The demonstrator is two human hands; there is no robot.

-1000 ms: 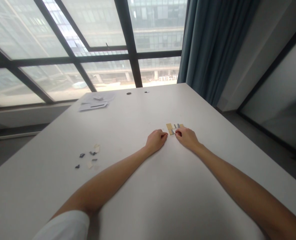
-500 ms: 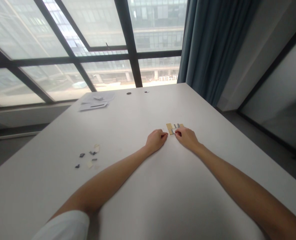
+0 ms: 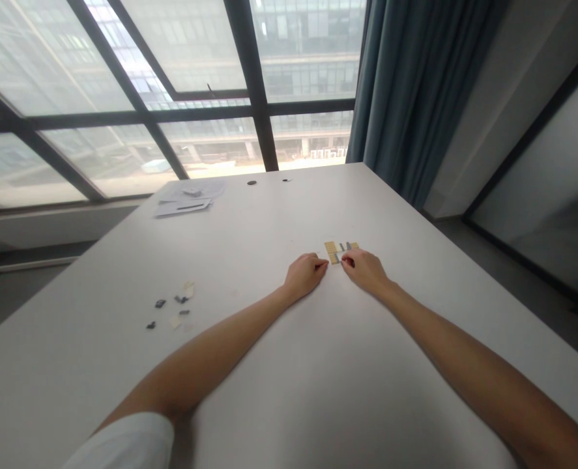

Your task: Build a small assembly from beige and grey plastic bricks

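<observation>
A small flat tan plate with grey pieces on it (image 3: 338,249) lies on the white table (image 3: 269,365), out at arm's length. My left hand (image 3: 304,275) rests curled on the table, its fingertips pinched at the plate's near left edge. My right hand (image 3: 365,270) is curled too, pinching a small grey piece at the plate's near edge. What the left fingers hold, if anything, is too small to make out.
Several small dark and pale loose pieces (image 3: 173,308) lie scattered at the left of the table. Papers (image 3: 186,198) sit at the far left near the window. Two dark round spots (image 3: 252,182) mark the far edge. A curtain (image 3: 416,91) hangs at the right.
</observation>
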